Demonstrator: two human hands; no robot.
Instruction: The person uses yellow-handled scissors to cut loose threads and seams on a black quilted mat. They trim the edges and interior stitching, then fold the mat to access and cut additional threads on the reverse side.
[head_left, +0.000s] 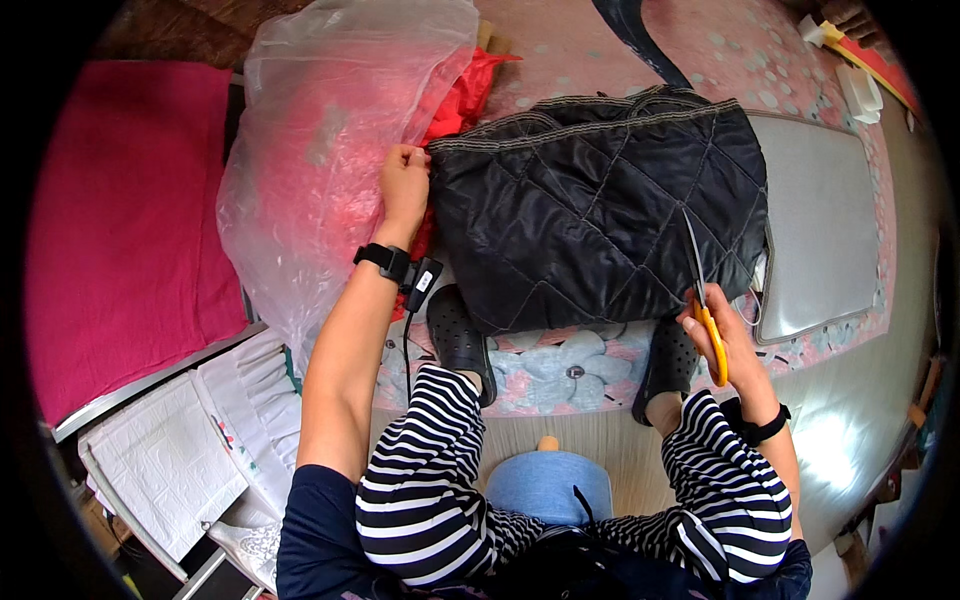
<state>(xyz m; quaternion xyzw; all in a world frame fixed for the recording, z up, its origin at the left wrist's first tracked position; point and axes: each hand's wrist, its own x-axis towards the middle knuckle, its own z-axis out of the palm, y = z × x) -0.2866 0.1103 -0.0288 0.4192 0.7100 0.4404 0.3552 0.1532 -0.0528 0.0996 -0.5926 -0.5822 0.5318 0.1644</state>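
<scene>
A black quilted bag (592, 217) with pale stitching lies before me, over a floral mat. My left hand (405, 180) pinches the upper left corner of its stitched edge. In my right hand (720, 330) is a pair of scissors (712, 334) with yellow handles, held near the bag's lower right side. The blades point away from me over the quilted surface and look closed or nearly so. Left of the bag lies a clear plastic bag (300, 180) with red material inside, and a red plastic piece (469, 90) shows beside it.
A grey rectangular mat (817, 225) lies to the right on the floral mat (574, 367). Pink cloth (135, 240) covers a surface at the left, near white folded panels (165, 450). A blue stool (551, 484) stands between my legs. Part of another hand (855, 19) shows at the top right.
</scene>
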